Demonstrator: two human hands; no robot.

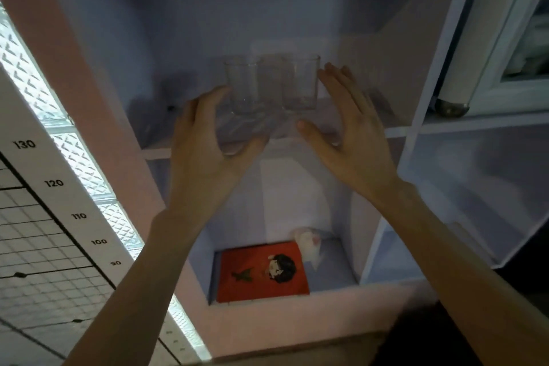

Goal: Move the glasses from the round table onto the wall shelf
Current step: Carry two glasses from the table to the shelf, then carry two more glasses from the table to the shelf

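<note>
Two clear glasses stand upright side by side on the wall shelf (pixel 398 131). The left glass (pixel 243 85) is round and the right glass (pixel 300 82) looks square-sided. My left hand (pixel 208 142) is just in front of and left of the left glass, fingers loosely curved with their tips near its side, holding nothing I can make out. My right hand (pixel 347 131) is spread open right of the right glass, fingertips close to its rim. Faint streaks, like reflections of the glasses, lie on the shelf between my hands. The round table is out of view.
The compartment below holds a red picture book (pixel 261 272) and a small white object (pixel 309 242). A white upright divider (pixel 427 98) bounds the shelf on the right, with a white-framed cabinet (pixel 511 68) beyond. A height chart (pixel 59 202) and a glass-block strip run along the left.
</note>
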